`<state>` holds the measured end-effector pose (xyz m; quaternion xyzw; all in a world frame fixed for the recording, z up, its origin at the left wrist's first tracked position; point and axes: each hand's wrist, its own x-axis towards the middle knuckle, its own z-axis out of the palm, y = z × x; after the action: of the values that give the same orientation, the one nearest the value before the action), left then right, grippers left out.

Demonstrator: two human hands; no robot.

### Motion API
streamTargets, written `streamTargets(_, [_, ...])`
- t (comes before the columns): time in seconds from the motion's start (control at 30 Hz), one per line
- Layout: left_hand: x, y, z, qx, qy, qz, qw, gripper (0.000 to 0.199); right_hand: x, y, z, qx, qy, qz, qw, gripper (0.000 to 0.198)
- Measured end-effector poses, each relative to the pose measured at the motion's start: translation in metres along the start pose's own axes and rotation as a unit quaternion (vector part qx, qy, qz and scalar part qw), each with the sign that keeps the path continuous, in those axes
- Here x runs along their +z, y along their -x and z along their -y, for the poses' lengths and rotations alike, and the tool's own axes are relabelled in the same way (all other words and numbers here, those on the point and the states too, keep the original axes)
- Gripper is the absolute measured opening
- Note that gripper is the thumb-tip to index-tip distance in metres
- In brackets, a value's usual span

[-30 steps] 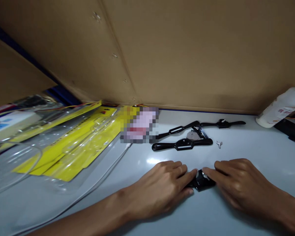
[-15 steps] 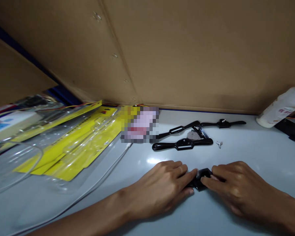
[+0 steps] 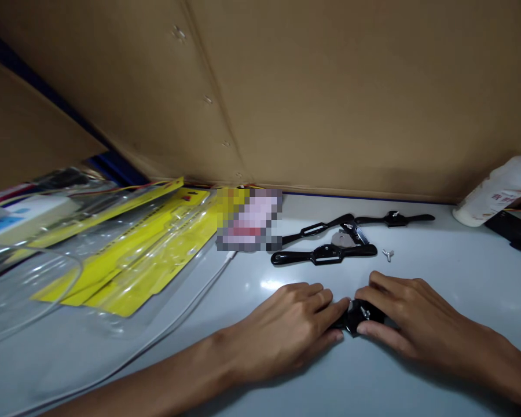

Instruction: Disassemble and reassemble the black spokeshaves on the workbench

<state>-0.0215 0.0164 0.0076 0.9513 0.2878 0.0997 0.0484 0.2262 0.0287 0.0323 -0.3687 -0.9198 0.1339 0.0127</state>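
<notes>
The black tool sits between your two hands, low over the table, with a silver wing screw on top of its middle. Your left hand is clamped on the tool's left end, thumb and index finger pinching near its head. Your right hand has its thumb at the head's near side and its fingers at the far side, the wing screw between them; you cannot tell how firmly they grip. Just beyond your right hand lies a loose wing screw. Past your left hand's fingers are a black tool frame, a grey blade and a second frame, with another black tool farther out to their right. Well left of your left hand, yellow cards lie in clear plastic, and a white cable runs nearer it. Far beyond your right hand, a bottle leans to the right.
</notes>
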Motion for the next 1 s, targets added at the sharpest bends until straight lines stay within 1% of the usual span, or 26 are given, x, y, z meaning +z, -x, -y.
streamTargets(0.07, [-0.001, -0.001, 0.000, -0.001, 0.002, 0.004, 1.000, 0.027, 0.000, -0.002, -0.002, 0.004, -0.022, -0.009, 1.000, 0.015])
streamTargets(0.17, [-0.002, -0.001, 0.000, -0.005, 0.005, 0.007, 1.000, 0.024, 0.004, -0.005, -0.008, 0.012, -0.051, -0.050, 0.997, 0.015])
streamTargets(0.27, [-0.001, -0.001, 0.000, -0.004, 0.007, 0.003, 1.000, 0.022, 0.011, -0.009, -0.015, 0.053, -0.060, -0.101, 0.992, 0.019])
streamTargets(0.37, [-0.001, 0.000, 0.000, 0.002, 0.008, -0.006, 1.000, 0.024, 0.014, -0.010, -0.021, 0.105, -0.017, -0.123, 0.987, 0.023])
streamTargets(0.47, [0.000, 0.000, 0.000, 0.003, 0.008, -0.012, 1.000, 0.025, 0.009, -0.010, -0.026, 0.124, 0.019, -0.138, 0.982, 0.029])
streamTargets(0.53, [0.001, 0.001, 0.001, 0.001, 0.008, -0.011, 1.000, 0.024, 0.001, -0.010, -0.033, 0.135, 0.037, -0.175, 0.975, 0.032])
streamTargets(0.63, [0.003, 0.002, 0.001, -0.007, 0.016, -0.011, 1.000, 0.027, -0.010, -0.011, -0.056, 0.159, 0.067, -0.225, 0.959, 0.032])
streamTargets(0.73, [0.004, 0.003, 0.002, -0.022, 0.024, -0.030, 0.999, 0.035, -0.013, -0.011, -0.084, 0.209, 0.102, -0.212, 0.949, 0.034])
streamTargets(0.83, [0.003, 0.003, 0.001, 0.010, -0.013, -0.029, 0.999, 0.038, -0.008, -0.011, -0.106, 0.229, 0.119, -0.177, 0.950, 0.043])
streamTargets(0.9, [0.002, 0.002, 0.001, 0.036, -0.036, -0.031, 0.998, 0.037, -0.006, -0.011, -0.113, 0.228, 0.125, -0.158, 0.952, 0.045])
streamTargets(1.0, [0.003, 0.001, 0.001, 0.032, -0.033, -0.037, 0.998, 0.036, -0.007, -0.011, -0.116, 0.221, 0.131, -0.136, 0.957, 0.044])
